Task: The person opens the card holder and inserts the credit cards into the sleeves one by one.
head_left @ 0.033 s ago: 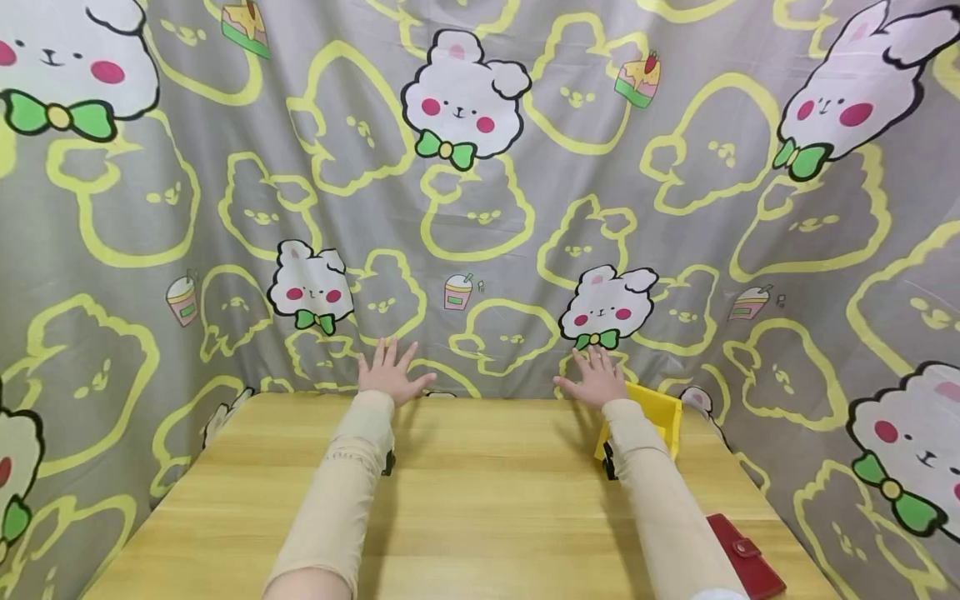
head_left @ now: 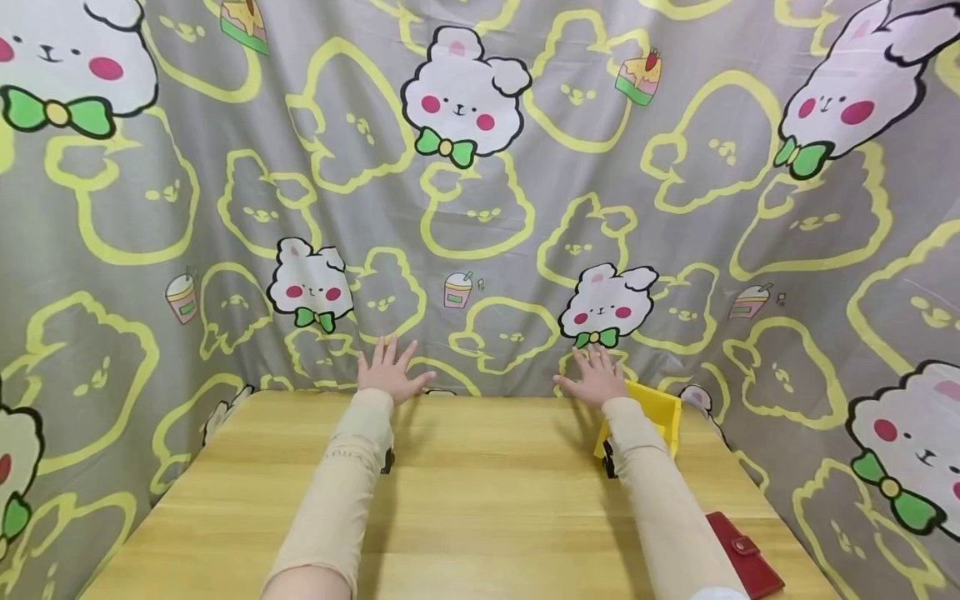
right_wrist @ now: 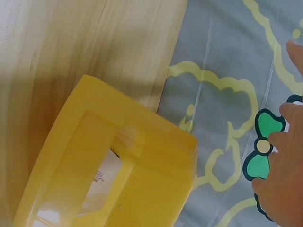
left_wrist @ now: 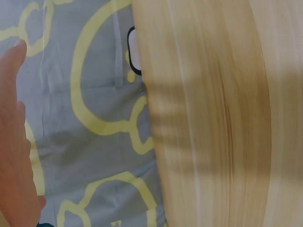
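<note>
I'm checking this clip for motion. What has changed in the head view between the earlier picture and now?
Nothing visibly moved, and nothing was taken hold of or let go. The left hand and right hand remain spread, nothing in either grip; the yellow container and red case stay where they were.

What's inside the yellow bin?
The right wrist view shows a pale item with small reddish marks inside the yellow bin. In the head view, the right sleeve covers part of it; anything else inside is hidden.
</note>
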Action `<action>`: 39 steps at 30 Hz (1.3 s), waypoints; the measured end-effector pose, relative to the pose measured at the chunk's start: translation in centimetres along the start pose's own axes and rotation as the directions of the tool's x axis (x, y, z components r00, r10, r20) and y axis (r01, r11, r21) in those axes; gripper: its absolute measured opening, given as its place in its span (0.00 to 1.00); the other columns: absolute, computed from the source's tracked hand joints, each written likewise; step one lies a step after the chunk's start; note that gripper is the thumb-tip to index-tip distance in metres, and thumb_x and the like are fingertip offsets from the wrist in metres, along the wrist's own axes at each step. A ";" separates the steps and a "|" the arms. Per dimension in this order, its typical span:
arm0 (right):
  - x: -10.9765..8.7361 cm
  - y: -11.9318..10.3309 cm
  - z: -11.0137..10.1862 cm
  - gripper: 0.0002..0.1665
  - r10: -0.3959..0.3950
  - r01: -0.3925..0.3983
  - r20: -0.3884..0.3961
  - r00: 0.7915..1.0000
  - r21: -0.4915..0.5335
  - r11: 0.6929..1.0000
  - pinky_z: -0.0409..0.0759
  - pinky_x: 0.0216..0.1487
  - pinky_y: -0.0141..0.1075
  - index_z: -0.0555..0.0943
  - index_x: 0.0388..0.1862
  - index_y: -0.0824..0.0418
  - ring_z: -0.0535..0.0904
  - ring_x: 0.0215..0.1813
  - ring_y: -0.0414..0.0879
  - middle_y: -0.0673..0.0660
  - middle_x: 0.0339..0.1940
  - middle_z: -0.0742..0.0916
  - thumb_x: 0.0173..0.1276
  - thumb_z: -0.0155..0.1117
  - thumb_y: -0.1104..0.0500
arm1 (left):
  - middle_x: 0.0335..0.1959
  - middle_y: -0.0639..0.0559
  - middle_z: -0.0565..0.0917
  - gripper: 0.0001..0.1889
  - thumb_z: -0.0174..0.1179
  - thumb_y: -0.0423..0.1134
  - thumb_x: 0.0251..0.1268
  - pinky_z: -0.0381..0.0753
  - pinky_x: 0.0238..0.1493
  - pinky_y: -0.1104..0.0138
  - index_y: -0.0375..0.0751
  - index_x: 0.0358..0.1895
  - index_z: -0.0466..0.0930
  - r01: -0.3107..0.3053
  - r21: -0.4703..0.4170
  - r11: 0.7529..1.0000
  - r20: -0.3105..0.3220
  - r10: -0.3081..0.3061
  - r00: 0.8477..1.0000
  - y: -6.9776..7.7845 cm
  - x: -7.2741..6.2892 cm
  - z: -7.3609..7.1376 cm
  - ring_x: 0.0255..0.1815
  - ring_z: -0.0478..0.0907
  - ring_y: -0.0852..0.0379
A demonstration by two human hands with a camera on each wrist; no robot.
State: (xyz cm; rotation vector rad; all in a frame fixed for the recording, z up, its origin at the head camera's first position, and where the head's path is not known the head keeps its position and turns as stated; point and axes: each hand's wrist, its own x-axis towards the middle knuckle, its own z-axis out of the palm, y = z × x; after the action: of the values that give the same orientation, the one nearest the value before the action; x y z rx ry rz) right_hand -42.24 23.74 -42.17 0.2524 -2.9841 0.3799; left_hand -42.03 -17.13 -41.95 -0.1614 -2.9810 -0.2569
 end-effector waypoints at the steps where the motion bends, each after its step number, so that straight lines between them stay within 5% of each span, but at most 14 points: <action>1: -0.1 -0.1 0.0 0.53 -0.005 0.005 -0.007 1.000 -0.002 1.000 0.41 0.74 0.67 0.50 0.79 0.56 0.37 0.80 0.65 0.67 0.80 0.50 0.67 0.45 0.26 | 0.81 0.43 0.38 0.46 0.33 0.78 0.62 0.32 0.72 0.33 0.60 0.79 0.42 -0.003 0.002 1.000 0.001 0.003 1.000 -0.1 0.0 0.1 0.81 0.29 0.39; 19: -1.5 0.2 0.3 0.48 0.010 -0.009 -0.020 1.000 0.054 0.998 0.41 0.74 0.67 0.52 0.79 0.57 0.38 0.80 0.67 0.66 0.80 0.50 0.70 0.48 0.31 | 0.81 0.41 0.39 0.44 0.38 0.76 0.63 0.35 0.73 0.33 0.60 0.78 0.43 -0.013 -0.027 1.000 0.040 0.014 0.999 1.3 -1.5 -0.2 0.81 0.30 0.39; 29: -2.3 2.3 -0.6 0.49 -0.033 0.043 -0.073 0.997 0.141 0.989 0.41 0.73 0.68 0.53 0.78 0.60 0.38 0.79 0.71 0.73 0.78 0.51 0.70 0.49 0.32 | 0.78 0.42 0.57 0.43 0.41 0.76 0.62 0.39 0.75 0.37 0.56 0.76 0.54 -0.125 -0.135 0.983 -0.104 0.112 0.988 4.6 -3.7 -0.7 0.80 0.42 0.38; 39: -6.3 4.5 -3.9 0.47 -0.048 0.085 -0.159 0.986 0.237 0.968 0.42 0.69 0.73 0.56 0.77 0.61 0.37 0.79 0.71 0.71 0.79 0.51 0.71 0.53 0.35 | 0.71 0.43 0.69 0.39 0.48 0.71 0.64 0.52 0.71 0.35 0.54 0.72 0.64 -0.229 -0.202 0.952 -0.226 0.183 0.957 8.0 -7.1 -1.2 0.75 0.59 0.37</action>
State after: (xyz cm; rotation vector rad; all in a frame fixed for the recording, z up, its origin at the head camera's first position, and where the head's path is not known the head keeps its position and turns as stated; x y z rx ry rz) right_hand -36.54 29.96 -40.39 0.3301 -2.7690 0.7246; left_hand -33.88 -10.19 -40.56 -0.4424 -2.6966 -0.5518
